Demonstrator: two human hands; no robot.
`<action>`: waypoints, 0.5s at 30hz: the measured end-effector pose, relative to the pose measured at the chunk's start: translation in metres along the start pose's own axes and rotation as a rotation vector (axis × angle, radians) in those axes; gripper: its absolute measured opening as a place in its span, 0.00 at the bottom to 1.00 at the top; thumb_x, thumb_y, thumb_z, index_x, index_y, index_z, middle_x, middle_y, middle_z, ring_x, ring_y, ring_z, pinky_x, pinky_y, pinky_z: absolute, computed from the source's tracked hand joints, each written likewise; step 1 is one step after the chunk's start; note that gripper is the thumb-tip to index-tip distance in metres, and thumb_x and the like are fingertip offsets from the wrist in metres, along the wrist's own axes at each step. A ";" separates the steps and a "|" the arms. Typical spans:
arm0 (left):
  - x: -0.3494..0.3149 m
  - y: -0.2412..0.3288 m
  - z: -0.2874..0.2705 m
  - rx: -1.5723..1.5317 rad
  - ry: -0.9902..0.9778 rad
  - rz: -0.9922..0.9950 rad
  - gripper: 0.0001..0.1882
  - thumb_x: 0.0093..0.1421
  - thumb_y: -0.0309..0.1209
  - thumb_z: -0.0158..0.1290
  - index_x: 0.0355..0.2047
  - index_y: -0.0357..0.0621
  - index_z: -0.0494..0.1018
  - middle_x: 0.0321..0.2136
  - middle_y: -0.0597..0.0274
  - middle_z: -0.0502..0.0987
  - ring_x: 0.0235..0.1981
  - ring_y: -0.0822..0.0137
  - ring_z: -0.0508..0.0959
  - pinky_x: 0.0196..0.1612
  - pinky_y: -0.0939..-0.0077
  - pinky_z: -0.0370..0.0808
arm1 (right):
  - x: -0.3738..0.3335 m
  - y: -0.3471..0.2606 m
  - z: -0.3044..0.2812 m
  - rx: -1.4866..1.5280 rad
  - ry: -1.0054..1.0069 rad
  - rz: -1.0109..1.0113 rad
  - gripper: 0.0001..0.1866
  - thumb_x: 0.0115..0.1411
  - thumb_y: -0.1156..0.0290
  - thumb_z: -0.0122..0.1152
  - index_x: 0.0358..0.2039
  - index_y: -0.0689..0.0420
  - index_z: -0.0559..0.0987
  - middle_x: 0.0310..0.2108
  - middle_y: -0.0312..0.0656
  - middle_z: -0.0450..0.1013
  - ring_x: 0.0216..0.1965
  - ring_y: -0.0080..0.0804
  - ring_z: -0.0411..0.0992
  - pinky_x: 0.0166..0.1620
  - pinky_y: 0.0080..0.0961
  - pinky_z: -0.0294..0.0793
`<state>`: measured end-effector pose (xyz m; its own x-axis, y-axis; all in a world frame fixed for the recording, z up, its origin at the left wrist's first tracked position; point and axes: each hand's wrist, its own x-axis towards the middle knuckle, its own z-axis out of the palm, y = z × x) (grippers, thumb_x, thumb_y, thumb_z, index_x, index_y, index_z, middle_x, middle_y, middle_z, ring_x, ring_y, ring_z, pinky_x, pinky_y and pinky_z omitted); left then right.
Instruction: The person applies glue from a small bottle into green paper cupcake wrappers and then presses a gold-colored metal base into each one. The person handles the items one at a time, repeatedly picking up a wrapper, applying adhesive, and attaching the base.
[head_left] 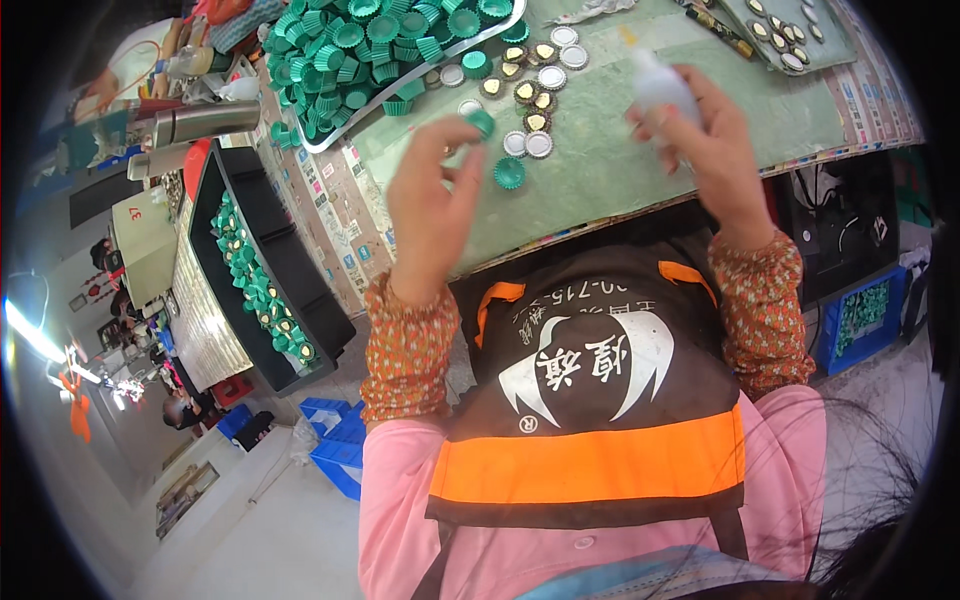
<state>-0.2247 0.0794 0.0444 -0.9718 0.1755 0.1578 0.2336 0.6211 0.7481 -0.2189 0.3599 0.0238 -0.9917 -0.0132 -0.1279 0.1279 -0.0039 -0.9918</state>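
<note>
My left hand (432,195) is raised over the green-covered tabletop, thumb and fingers closed on a small green crimped cap (481,123). To the right, my right hand (712,140) wraps round a white squeeze bottle (664,88), its nozzle tilted up and slightly blurred. Between the hands lie several loose caps: a green cap (509,173) nearest me, silver-white caps (551,77), and dark caps with pale centres (527,92). Beyond my left hand, a heap of green crimped caps (370,50) fills a tray with a pale rim (318,146).
A shallow tray (835,58) at the far right holds dark and white caps, beside a dark marker-like stick (722,32). Left of the table, a black bin (305,230) contains green caps with pale pieces. Blue crates (340,445) stand on the floor. A steel flask (205,122) lies far left.
</note>
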 end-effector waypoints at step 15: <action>-0.069 0.019 0.028 -0.784 -0.311 -0.320 0.24 0.64 0.21 0.55 0.60 0.41 0.63 0.50 0.57 0.72 0.45 0.68 0.79 0.44 0.72 0.83 | -0.041 -0.009 0.062 0.086 -0.183 0.203 0.21 0.54 0.66 0.72 0.44 0.60 0.73 0.30 0.39 0.75 0.23 0.20 0.71 0.24 0.20 0.72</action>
<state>-0.1526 0.1008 0.0298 -0.9071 0.3527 -0.2299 -0.2468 -0.0032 0.9691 -0.1785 0.2985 0.0387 -0.9279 -0.2022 -0.3133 0.3323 -0.0672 -0.9408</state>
